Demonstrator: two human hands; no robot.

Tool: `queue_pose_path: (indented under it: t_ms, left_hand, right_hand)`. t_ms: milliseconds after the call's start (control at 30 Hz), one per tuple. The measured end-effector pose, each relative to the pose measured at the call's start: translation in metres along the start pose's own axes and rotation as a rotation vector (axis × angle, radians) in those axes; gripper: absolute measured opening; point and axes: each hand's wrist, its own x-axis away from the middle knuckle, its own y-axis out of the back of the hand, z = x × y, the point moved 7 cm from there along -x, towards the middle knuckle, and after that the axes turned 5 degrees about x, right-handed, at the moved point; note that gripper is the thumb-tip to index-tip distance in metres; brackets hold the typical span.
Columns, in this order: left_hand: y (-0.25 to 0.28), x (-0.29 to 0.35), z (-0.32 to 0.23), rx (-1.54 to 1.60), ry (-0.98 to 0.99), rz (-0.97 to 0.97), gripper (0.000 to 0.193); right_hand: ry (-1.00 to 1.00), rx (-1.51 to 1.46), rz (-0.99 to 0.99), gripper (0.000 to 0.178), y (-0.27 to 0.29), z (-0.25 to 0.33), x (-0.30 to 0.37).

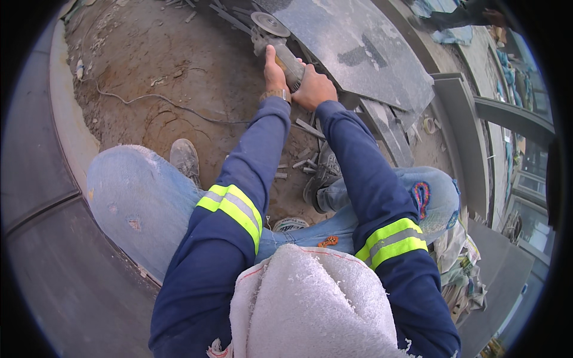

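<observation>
Both my arms reach forward to a dusty angle grinder [289, 67] with a round disc [270, 24] at its far end. Around the left side of its body my left hand [275, 76] is closed, the thumb lying along the top. My right hand [315, 88] grips the rear of the body from the right. Just right of the disc lies a large grey stone slab [352, 51], its edge close to the grinder. Whether the disc touches the slab or is spinning, I cannot tell.
A thin cable [161, 97] runs over the dirt ground [149, 53] on the left. Narrow stone offcuts [310, 130] litter the ground by my shoe [324, 176]. Grey panels [54, 250] line the left. Crumpled sacks [459, 262] lie at right; another person's dark leg [453, 18] shows at upper right.
</observation>
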Motion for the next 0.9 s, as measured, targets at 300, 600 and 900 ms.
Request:
queue_pose_path:
  t_ms: [300,600,900]
  left_hand:
    - [0.002,0.008,0.007,0.017,0.034,-0.009,0.069]
    - [0.005,0.011,0.011,0.023,0.029,0.003,0.068]
    - [0.005,0.011,0.013,0.033,0.055,0.044,0.061]
  right_hand:
    - [-0.01,0.018,0.005,0.069,-0.001,-0.004,0.007]
    - [-0.006,0.001,0.004,0.071,-0.001,-0.006,0.015]
    - [-0.01,-0.001,-0.004,0.07,0.0,-0.008,0.018]
